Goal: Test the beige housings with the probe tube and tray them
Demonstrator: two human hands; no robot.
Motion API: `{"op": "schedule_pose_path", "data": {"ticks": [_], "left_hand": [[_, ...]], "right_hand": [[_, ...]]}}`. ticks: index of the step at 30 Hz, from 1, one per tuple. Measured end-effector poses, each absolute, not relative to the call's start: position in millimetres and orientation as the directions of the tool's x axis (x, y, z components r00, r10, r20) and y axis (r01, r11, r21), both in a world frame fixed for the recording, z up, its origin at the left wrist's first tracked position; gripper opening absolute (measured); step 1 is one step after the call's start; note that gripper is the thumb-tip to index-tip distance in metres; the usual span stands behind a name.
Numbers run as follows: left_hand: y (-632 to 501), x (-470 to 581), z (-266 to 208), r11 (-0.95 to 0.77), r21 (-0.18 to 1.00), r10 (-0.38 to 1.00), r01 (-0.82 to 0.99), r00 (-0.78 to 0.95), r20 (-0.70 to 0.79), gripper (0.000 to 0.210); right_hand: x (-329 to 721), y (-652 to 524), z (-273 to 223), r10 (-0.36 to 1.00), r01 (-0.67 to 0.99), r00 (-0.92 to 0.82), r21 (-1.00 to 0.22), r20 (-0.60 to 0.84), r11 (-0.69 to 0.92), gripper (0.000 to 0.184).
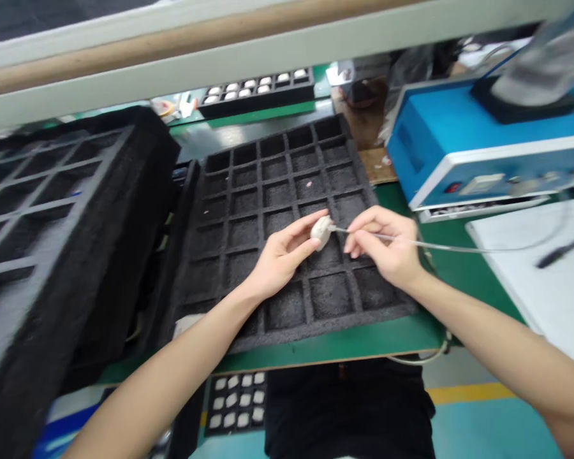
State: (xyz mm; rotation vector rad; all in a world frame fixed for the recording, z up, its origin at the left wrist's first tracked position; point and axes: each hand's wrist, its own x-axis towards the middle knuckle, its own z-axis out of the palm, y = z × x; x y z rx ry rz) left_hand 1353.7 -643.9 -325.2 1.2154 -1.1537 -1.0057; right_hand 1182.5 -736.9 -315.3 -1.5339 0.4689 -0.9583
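Observation:
Between the thumb and fingers of my left hand (287,252) is a small off-white rounded part (321,232), held above a black foam tray (287,330) with square compartments. My right hand (387,245) pinches a thin clear tube (452,248) near its narrow end. That end points left and meets the near side of the rounded part, or comes very close; blur hides whether they touch. From my right hand the tube runs off to the right. The tray compartments around my hands show dark bottoms, a few with tiny pale specks.
At the left, large black foam trays (119,210) are stacked high. A blue machine (459,127) with a front panel stands at the right, near white sheets (550,274). Behind is a tray of white pieces (258,102); another such tray (236,401) sits below the bench edge.

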Motion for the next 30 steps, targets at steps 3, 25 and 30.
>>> {"op": "schedule_pose_path", "data": {"ticks": [3,25,30], "left_hand": [[-642.0,1356.5,-324.4,0.033,0.997,-0.979,-0.068,0.2,0.046,0.05],[-645.1,1355.6,-325.0,0.023,0.999,-0.978,-0.025,0.207,0.027,0.054],[-644.4,1355.6,-325.1,0.032,0.999,-0.98,-0.028,0.196,0.036,0.052]], "right_hand": [[1186.0,-736.9,-313.8,-0.756,0.232,0.603,-0.963,0.253,-0.137,0.004],[1186.6,-744.1,-319.2,-0.738,0.294,0.63,-0.954,0.241,-0.06,0.004],[1186.9,-743.9,-318.9,-0.736,0.294,0.63,-0.953,0.246,-0.066,0.004]]}}
